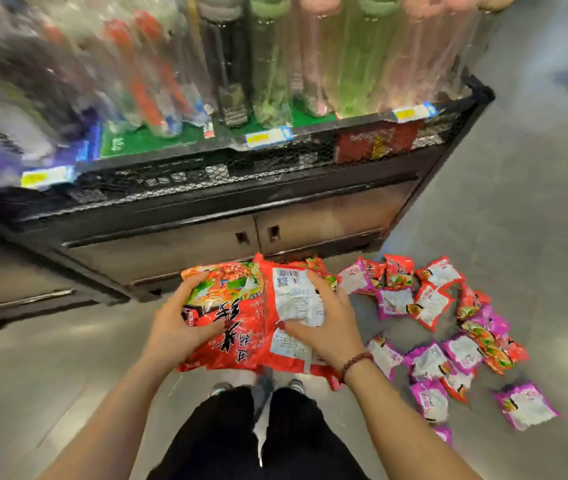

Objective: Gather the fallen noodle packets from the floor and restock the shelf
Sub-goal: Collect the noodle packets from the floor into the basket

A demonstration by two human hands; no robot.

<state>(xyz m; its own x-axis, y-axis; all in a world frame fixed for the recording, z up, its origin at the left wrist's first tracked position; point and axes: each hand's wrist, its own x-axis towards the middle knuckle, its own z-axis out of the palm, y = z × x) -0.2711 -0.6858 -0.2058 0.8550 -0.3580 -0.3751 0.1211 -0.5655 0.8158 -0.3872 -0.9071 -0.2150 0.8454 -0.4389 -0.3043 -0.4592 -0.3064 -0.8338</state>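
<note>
I hold a stack of red noodle packets (241, 327) in front of me, above my feet. My left hand (178, 323) grips the stack's left side, thumb on a packet lying picture side up. My right hand (324, 320) grips the right side, fingers spread over a packet showing its white label. Several more packets, purple (524, 405) and red (431, 304), lie scattered on the floor to my right. The black shelf (275, 188) stands ahead with a mesh-fronted tier; one red packet (376, 140) shows behind the mesh at its right end.
Tall clear-wrapped goods (275, 64) fill the shelf's upper tier, with yellow price tags (268, 137) along the edge. Closed cabinet doors (310, 230) form the shelf base. Grey floor (50, 375) spreads left and right. My legs and shoes (261, 431) are below the packets.
</note>
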